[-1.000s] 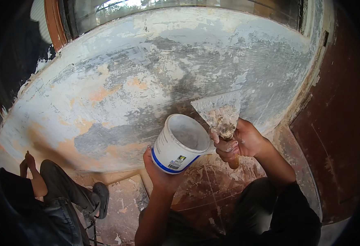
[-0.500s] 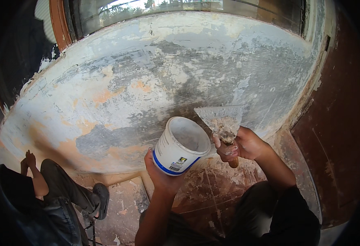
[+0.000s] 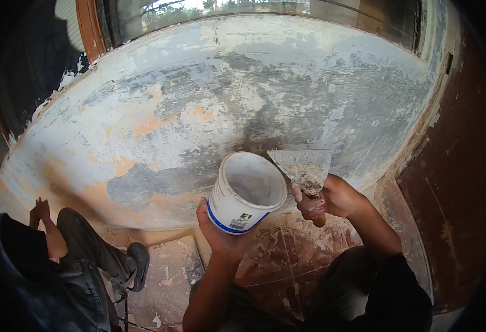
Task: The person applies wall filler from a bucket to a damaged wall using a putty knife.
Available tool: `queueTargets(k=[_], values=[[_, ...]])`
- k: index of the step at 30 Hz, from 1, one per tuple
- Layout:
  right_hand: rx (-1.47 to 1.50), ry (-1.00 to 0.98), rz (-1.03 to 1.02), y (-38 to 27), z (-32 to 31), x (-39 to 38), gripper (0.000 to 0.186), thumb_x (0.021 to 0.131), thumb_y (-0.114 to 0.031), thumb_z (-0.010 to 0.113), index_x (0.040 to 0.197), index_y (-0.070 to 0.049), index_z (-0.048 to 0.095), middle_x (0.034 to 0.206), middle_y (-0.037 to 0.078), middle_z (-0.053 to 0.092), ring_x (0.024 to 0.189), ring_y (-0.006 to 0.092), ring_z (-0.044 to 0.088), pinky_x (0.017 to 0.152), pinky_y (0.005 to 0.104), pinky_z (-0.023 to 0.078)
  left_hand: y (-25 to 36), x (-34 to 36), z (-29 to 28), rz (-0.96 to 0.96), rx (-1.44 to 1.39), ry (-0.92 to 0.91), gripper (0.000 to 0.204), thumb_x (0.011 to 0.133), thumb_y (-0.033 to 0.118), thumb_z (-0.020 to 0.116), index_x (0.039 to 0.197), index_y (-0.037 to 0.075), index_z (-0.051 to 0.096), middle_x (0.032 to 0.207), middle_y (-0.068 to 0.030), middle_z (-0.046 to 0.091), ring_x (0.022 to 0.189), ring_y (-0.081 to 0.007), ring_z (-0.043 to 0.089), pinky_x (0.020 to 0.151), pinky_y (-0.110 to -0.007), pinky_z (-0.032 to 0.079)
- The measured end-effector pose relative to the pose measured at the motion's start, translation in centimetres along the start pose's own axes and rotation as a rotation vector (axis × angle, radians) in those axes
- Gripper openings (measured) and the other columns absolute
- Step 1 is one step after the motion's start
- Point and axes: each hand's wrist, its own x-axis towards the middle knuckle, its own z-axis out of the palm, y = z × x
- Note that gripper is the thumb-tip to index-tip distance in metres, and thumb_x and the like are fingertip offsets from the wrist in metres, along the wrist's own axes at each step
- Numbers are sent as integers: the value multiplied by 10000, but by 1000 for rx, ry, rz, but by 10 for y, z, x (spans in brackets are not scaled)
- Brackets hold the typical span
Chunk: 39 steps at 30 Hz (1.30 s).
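Observation:
A white plastic bucket (image 3: 229,195) with a blue band is held from below and the side by my left hand (image 3: 223,235). Its mouth tilts toward me, and its inside looks greyish, with residue on the walls. Just right of the rim, my right hand (image 3: 331,200) grips the wooden handle of a wide putty knife (image 3: 305,163), blade upward. Dried and wet filler coats the blade, and pale smears mark my fingers. Behind both stands the patchy wall (image 3: 198,127) of white, grey and peach; the blade appears apart from it.
At the lower left another person sits, a hand (image 3: 42,209) raised near a knee and a dark clog (image 3: 138,265) on the floor. A window (image 3: 265,22) tops the wall. A brown door panel (image 3: 453,182) stands right; the floor (image 3: 168,276) is filler-stained.
The view has shifted slightly. The bucket tips a little more toward me, showing more of its inside. Both hands keep their grips.

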Motion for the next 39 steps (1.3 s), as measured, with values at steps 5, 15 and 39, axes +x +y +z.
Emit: queueTargets(k=[5,15,39], values=[[-3,-15,19,0,-2,2,393,1011,-436,389,944,-89,559,574,-22,358,481,96,338,503,259,340,2,1,-1,25,-8,-19,686,931,605,262,1439,162,392,1435,-141,424,1303,-379,433,1024,-600,374],[-35,-14,8,2,0,2,427,1014,-463,376,905,-91,555,568,-42,345,480,77,343,503,247,337,3,-2,-2,13,-4,-48,693,923,611,279,1441,164,386,1445,-137,417,1318,-381,425,1018,-607,386],[-49,-52,61,6,6,4,444,1039,-451,339,929,-73,544,564,-37,321,477,81,328,478,247,320,7,-4,0,17,-7,-58,677,939,592,258,1431,148,396,1440,-146,421,1320,-384,425,1037,-607,370]])
